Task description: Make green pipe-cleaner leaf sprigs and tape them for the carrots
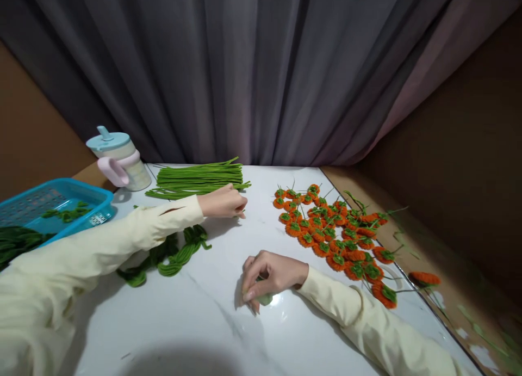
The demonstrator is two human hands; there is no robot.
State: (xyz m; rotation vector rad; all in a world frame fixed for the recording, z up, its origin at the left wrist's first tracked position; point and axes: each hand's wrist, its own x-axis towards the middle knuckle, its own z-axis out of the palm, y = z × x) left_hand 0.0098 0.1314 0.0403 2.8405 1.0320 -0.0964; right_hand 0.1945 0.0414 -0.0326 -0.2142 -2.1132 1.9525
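Note:
My left hand point(225, 202) is closed above the table, just in front of a bundle of thin green stems point(199, 176); what its fingers hold, if anything, is hidden. Below my left sleeve lie twisted hanks of green yarn-like strips point(184, 256), partly covered by the arm. Low over the middle of the white table, the fingers of my right hand point(272, 278) are pinched together. A small green piece point(266, 299) shows under and between those fingers, mostly hidden. To the right of that hand, many fuzzy orange persimmon-like pieces with green tops point(316, 223) are spread out.
A blue plastic basket point(104, 202) with green pieces inside stands at the left. Behind it is a cup with a blue lid and pink handle point(136, 172). One orange piece point(424, 278) lies beyond the table's right edge. A grey curtain point(253, 76) hangs behind.

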